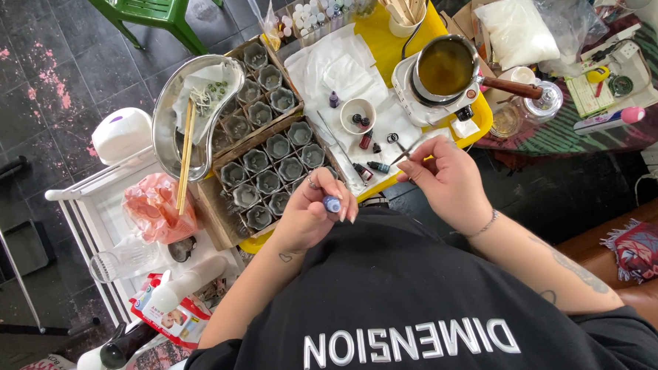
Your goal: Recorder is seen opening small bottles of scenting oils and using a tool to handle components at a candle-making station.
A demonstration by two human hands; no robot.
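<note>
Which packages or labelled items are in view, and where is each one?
Clear plastic bag of white powder: top right, pillow-shaped.
Red and white printed carton: lower left on the white trolley, flat.
Green printed card: far right, rectangular.
Small blue-capped bottle: in the left hand.

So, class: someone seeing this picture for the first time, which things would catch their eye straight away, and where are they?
Probably the two hands at centre: the left hand holds a small blue-capped bottle, while the right hand pinches a thin tool beside it. Above them a pot of amber liquid sits on a white warmer on the yellow table. To the left, cardboard trays of small grey cups lie next to a metal kidney dish.
</note>
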